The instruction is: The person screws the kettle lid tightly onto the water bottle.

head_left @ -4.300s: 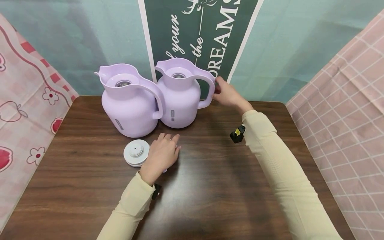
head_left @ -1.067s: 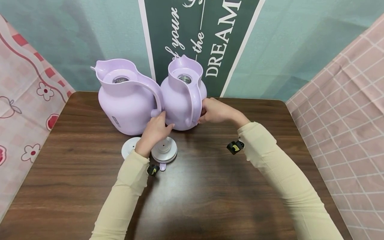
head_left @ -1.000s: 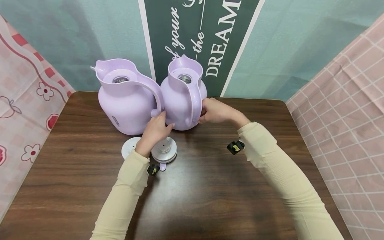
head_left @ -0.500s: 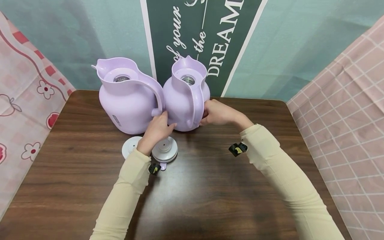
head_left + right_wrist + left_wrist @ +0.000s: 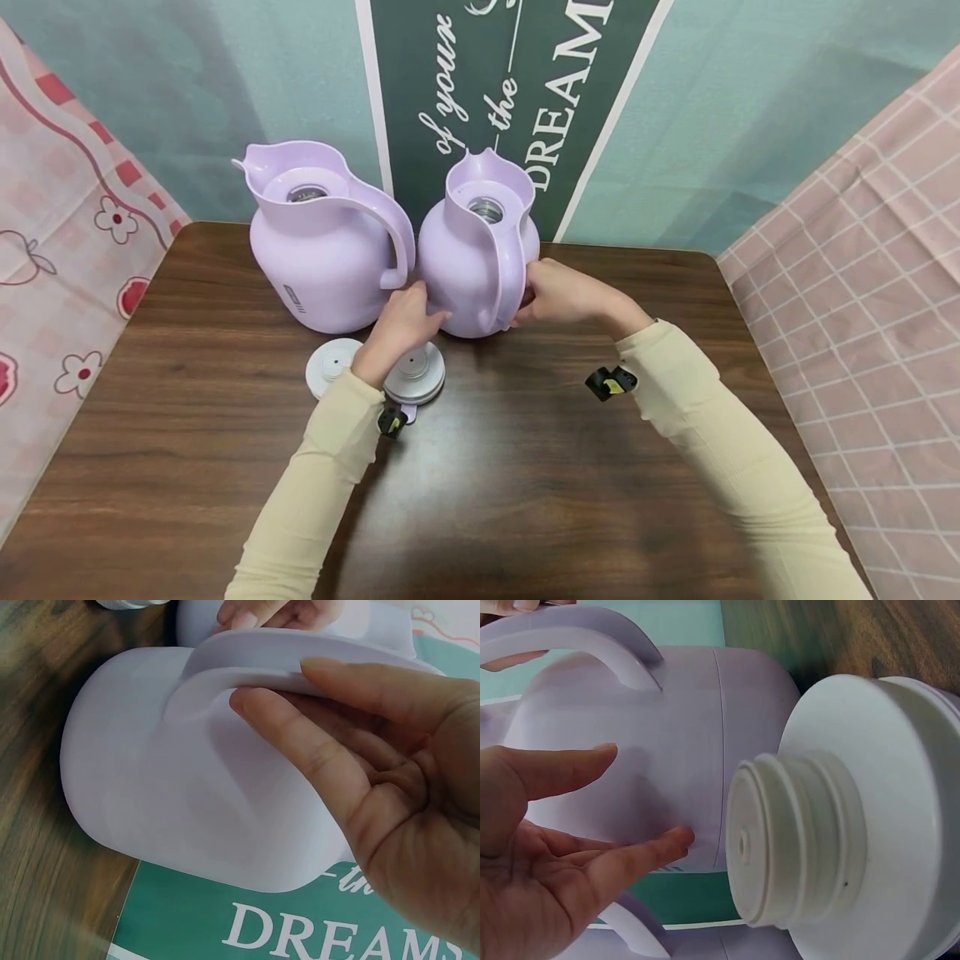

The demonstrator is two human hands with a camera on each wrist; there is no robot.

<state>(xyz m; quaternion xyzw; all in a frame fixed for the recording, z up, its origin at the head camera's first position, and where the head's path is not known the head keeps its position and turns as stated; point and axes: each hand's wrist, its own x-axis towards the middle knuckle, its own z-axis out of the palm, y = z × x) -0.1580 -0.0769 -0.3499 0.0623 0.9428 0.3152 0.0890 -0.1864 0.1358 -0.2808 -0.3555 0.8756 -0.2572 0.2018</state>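
Two lilac thermos jugs stand upright and lidless at the back of the table. My right hand (image 5: 566, 292) holds the handle (image 5: 247, 664) of the right jug (image 5: 457, 271), thumb on one side and fingers on the other. That handle faces the front. My left hand (image 5: 405, 321) has its fingers extended against the same jug's lower left side, its thumb apart. The left jug (image 5: 322, 267) has its handle pointing right, above my left hand. A white stopper lid (image 5: 900, 795) with a lilac tab (image 5: 408, 412) lies partly hidden under my left wrist.
A second white lid (image 5: 330, 362) lies left of my left wrist on the wooden table (image 5: 510, 483). Behind the jugs hangs a teal cloth with a dark green lettered panel (image 5: 405, 100). Pink patterned cloths (image 5: 862, 333) border both sides.
The right jug has turned its handle from right to front, then slid right and slightly forward, opening a small gap. My left hand moved up from the lids to that jug earlier.
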